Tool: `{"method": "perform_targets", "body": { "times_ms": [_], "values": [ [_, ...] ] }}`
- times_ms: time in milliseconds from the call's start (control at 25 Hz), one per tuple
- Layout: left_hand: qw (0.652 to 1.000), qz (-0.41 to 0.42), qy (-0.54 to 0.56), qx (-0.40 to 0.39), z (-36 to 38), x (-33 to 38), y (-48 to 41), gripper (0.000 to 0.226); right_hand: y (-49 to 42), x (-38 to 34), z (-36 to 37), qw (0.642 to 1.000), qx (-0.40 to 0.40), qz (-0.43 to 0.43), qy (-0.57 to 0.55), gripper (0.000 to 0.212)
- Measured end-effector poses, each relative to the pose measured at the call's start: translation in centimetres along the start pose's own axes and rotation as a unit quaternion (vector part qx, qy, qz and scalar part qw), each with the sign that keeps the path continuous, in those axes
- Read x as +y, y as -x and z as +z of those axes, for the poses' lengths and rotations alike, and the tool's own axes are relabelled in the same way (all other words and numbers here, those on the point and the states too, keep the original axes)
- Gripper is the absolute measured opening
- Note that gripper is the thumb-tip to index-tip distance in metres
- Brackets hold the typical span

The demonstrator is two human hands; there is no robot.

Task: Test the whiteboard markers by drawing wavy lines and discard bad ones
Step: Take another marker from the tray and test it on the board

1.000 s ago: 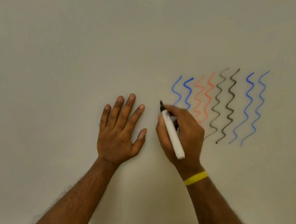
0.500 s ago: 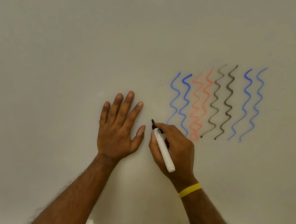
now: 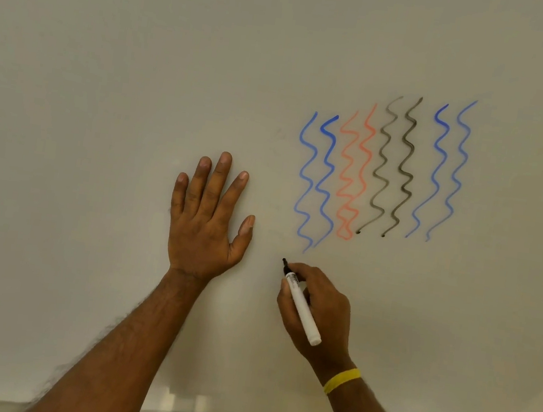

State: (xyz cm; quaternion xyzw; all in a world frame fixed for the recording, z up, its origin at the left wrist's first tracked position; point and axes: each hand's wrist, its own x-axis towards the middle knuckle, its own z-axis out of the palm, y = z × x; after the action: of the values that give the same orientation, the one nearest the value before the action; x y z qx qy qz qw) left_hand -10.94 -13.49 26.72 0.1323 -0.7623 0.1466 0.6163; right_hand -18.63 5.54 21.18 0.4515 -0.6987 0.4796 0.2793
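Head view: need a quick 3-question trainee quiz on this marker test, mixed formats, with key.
1. True or false: the left hand holds the marker.
2. Which colour is the pair of wavy lines nearest the marker's tip? A blue, B black, C green.
3. Fill in: the whiteboard shows ___ wavy lines in all.

Key:
1. False. The left hand lies flat on the board; the right hand grips the marker.
2. A.
3. Eight.
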Motion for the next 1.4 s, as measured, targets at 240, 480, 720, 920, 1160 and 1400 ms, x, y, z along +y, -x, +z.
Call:
{"method": "perform_targets", "body": {
  "times_ms": [240,480,720,920,1160,1400],
  "values": [
    [0.999,-0.03,0.013,-0.034,-0.4,1.0,0.8,0.064,2.7,1.0,-1.0,0.989,-0.019,0.116,-0.085,0.019],
    [0.99,-0.047,0.048,-0.123,-0.8,4.2,7.8,0.07,5.5,1.6,-2.2,0.918,-0.005,0.267,-0.294,0.013],
    [0.956,-0.022,0.104,-0.273,-2.1,8.7,16.3,0.07,10.1,3.4,-3.4,0.848,-0.005,0.384,-0.366,0.009],
    [0.891,0.006,0.124,-0.436,-2.8,11.2,23.0,0.069,14.7,5.6,-4.7,0.815,-0.015,0.465,-0.345,0.01],
    [0.793,0.014,0.141,-0.592,-2.3,12.3,29.7,0.072,20.2,8.0,-5.4,0.764,-0.035,0.561,-0.318,0.008],
    [0.684,-0.016,0.172,-0.708,-0.9,14.1,32.8,0.072,23.7,8.6,-5.8,0.716,-0.052,0.631,-0.295,0.009]
  ]
}}
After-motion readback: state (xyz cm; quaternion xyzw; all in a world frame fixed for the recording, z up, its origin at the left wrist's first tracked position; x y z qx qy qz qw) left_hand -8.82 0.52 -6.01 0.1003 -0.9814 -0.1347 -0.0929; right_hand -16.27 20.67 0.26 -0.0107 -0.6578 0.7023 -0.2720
